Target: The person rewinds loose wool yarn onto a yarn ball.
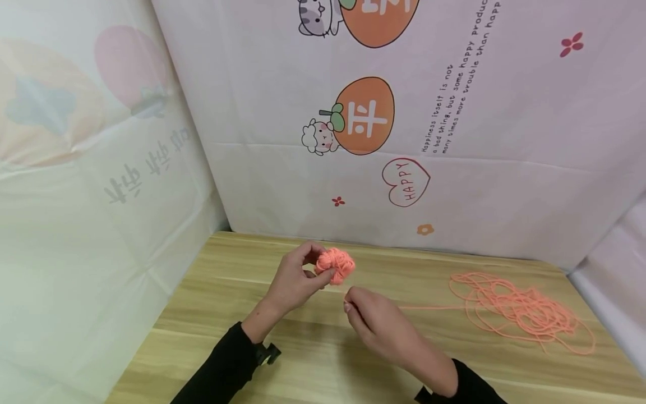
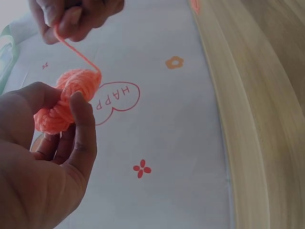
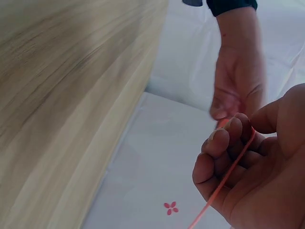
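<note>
A small ball of coral-orange yarn is pinched between the thumb and fingers of my left hand, above the table. In the left wrist view the wound yarn ball shows its layered strands. From it a single strand runs up to my right hand. That right hand is a little to the right and nearer to me, pinching the strand with its fingers curled. Across the right palm passes the yarn strand, seen in the right wrist view.
A loose tangled heap of the same yarn lies at the right of the wooden table. One strand stretches from it to the right hand. Printed white cloth hangs behind the table and on the left side.
</note>
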`<state>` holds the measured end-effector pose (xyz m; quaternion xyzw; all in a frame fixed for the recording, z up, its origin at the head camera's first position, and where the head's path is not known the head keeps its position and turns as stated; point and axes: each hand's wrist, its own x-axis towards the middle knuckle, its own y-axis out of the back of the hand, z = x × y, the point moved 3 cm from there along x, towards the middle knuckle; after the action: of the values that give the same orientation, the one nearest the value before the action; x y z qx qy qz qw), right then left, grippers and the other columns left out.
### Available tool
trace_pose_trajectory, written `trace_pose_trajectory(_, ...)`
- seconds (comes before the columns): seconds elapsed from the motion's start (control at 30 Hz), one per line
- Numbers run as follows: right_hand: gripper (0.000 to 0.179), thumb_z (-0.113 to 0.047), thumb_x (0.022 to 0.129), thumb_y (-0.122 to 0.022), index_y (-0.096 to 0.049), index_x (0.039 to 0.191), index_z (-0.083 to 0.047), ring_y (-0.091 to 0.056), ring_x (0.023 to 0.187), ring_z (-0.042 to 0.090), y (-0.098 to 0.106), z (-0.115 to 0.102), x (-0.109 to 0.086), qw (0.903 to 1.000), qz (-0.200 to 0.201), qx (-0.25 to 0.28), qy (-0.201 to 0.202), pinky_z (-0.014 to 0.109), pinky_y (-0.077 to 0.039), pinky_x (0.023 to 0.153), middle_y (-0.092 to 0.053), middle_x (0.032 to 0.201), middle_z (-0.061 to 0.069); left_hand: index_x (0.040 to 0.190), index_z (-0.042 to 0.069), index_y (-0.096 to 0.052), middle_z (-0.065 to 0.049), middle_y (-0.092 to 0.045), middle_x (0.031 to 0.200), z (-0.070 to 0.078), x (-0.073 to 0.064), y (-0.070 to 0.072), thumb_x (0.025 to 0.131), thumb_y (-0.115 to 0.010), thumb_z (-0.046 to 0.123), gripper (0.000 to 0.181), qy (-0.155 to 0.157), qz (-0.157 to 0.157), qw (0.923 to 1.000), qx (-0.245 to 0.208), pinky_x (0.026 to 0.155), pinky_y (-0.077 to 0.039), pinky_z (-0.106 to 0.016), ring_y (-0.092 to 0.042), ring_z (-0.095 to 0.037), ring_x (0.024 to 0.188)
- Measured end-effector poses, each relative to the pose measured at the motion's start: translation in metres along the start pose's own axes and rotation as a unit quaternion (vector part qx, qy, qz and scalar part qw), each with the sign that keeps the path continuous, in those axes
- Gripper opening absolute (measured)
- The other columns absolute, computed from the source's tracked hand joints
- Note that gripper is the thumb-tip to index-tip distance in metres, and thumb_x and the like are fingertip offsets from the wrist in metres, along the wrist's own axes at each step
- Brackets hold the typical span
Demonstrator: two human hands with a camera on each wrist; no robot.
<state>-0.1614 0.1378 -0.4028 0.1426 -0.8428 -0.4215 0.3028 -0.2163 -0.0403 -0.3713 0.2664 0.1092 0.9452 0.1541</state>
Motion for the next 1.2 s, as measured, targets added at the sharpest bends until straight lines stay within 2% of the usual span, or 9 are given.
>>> trace_pose_trajectory(0.2,0.018,-0.015,0.103,-0.046,-0.049,0.087,-0.023,-0.036,0.056,0.001,0.006,-0.013,-0.001,0.9997,0.002,0.01,0.022,0.017,-0.036,0.048,-0.04,0.068,-0.012,0.102,0.002,-0.06,-0.01,-0.062,0.095,-0.003,0.0,-0.002,0.084,-0.071,-0.004,0.022,-0.008,-0.014,0.9997,0.02,0.052,-0.054,-0.033,-0.06,-0.024,0.079)
trace_pose_trajectory(0.4,0.018,-0.017,0.104,-0.046,-0.049,0.088,-0.023,-0.037,0.058,0.001,0.01,-0.02,-0.001,0.9985,0.029,0.014,0.043,0.017,-0.036,0.049,-0.039,0.069,-0.013,0.103,0.002,-0.06,-0.01,-0.062,0.096,-0.004,-0.002,-0.005,0.084,-0.071,-0.004,0.023,-0.016,-0.033,0.9991,0.021,0.054,-0.056,-0.035,-0.06,-0.025,0.078)
trace_pose_trajectory(0.57,0.018,-0.014,0.103,-0.047,-0.049,0.088,-0.025,-0.037,0.058,0.0,0.015,-0.025,0.002,0.9969,0.054,0.014,0.055,0.016,-0.036,0.049,-0.038,0.069,-0.016,0.102,0.004,-0.06,-0.009,-0.062,0.095,-0.007,-0.005,-0.006,0.084,-0.071,-0.002,0.023,-0.011,-0.047,0.9985,0.026,0.055,-0.056,-0.034,-0.057,-0.026,0.077)
trace_pose_trajectory(0.6,0.018,-0.014,0.103,-0.048,-0.049,0.088,-0.024,-0.037,0.058,0.0,0.016,-0.026,0.003,0.9966,0.058,0.016,0.057,0.016,-0.035,0.049,-0.038,0.069,-0.016,0.103,0.007,-0.06,-0.006,-0.062,0.095,-0.012,-0.005,-0.007,0.084,-0.071,0.0,0.023,-0.01,-0.05,0.9983,0.027,0.056,-0.056,-0.033,-0.057,-0.024,0.077)
trace_pose_trajectory(0.67,0.019,-0.013,0.102,-0.047,-0.048,0.086,-0.024,-0.036,0.057,0.0,0.019,-0.029,0.006,0.9958,0.065,0.019,0.062,0.016,-0.034,0.048,-0.037,0.069,-0.016,0.103,0.008,-0.059,-0.005,-0.061,0.096,-0.013,-0.006,-0.008,0.085,-0.071,0.001,0.023,-0.009,-0.055,0.998,0.031,0.057,-0.056,-0.033,-0.057,-0.025,0.077)
trace_pose_trajectory(0.83,0.017,-0.014,0.103,-0.047,-0.05,0.089,-0.023,-0.035,0.056,0.0,0.024,-0.031,0.01,0.995,0.072,0.024,0.064,0.014,-0.032,0.047,-0.038,0.071,-0.015,0.103,0.012,-0.06,-0.001,-0.06,0.095,-0.026,-0.009,-0.013,0.086,-0.072,0.005,0.022,-0.04,-0.072,0.996,0.034,0.057,-0.056,-0.03,-0.056,-0.019,0.076)
trace_pose_trajectory(0.93,0.013,-0.015,0.104,-0.047,-0.055,0.095,-0.021,-0.034,0.054,-0.001,0.027,-0.03,0.013,0.9952,0.074,0.028,0.058,0.014,-0.032,0.047,-0.04,0.071,-0.014,0.103,0.018,-0.059,0.005,-0.06,0.095,-0.039,-0.009,-0.016,0.087,-0.073,0.014,0.022,-0.051,-0.082,0.9945,0.041,0.059,-0.056,-0.025,-0.056,-0.013,0.077)
trace_pose_trajectory(1.03,0.014,-0.016,0.104,-0.046,-0.058,0.097,-0.018,-0.034,0.052,-0.001,0.029,-0.03,0.018,0.995,0.077,0.036,0.053,0.015,-0.034,0.046,-0.042,0.069,-0.014,0.102,0.02,-0.059,0.007,-0.059,0.094,-0.037,-0.01,-0.014,0.086,-0.074,0.016,0.023,-0.048,-0.085,0.9939,0.052,0.061,-0.057,-0.025,-0.056,-0.012,0.078)
trace_pose_trajectory(1.2,0.018,-0.019,0.105,-0.046,-0.058,0.092,-0.016,-0.037,0.05,0.001,0.033,-0.025,0.024,0.9946,0.083,0.052,0.034,0.018,-0.036,0.044,-0.045,0.067,-0.014,0.101,0.014,-0.059,0.001,-0.06,0.094,-0.017,-0.011,-0.012,0.084,-0.072,0.001,0.025,-0.054,-0.094,0.993,0.047,0.062,-0.058,-0.03,-0.058,-0.017,0.08)
